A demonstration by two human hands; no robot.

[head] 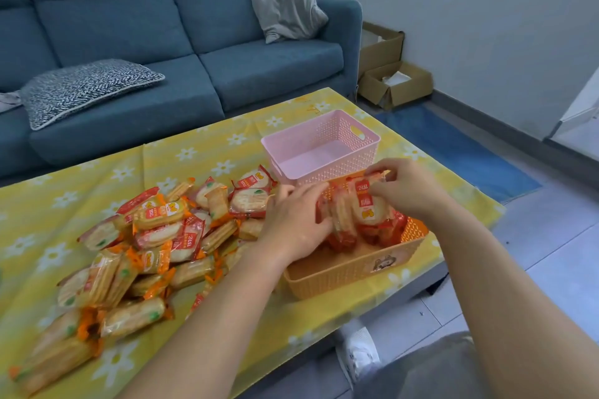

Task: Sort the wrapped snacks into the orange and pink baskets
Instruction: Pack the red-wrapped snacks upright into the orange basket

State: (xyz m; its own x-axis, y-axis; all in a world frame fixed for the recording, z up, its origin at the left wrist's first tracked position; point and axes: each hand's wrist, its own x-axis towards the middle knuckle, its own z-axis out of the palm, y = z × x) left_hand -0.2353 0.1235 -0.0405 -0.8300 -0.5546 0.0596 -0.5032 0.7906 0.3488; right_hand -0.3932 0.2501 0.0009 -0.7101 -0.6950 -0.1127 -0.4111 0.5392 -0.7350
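A big heap of wrapped snacks (136,256), rice crackers in red and orange wrappers, covers the left half of the table. The orange basket (353,269) stands at the table's near right edge, and the pink basket (324,146) sits just behind it with nothing inside. Over the orange basket both hands press a bunch of red-wrapped snacks (363,214) standing on edge. My left hand (298,223) grips the bunch from the left. My right hand (408,188) pinches the top of the outermost packet.
The table wears a yellow cloth with white flowers (207,155). A blue sofa (181,42) with two cushions runs behind it. Cardboard boxes (392,81) stand by the wall at the right. A blue mat (460,149) lies on the floor. My shoe (359,353) is below the table edge.
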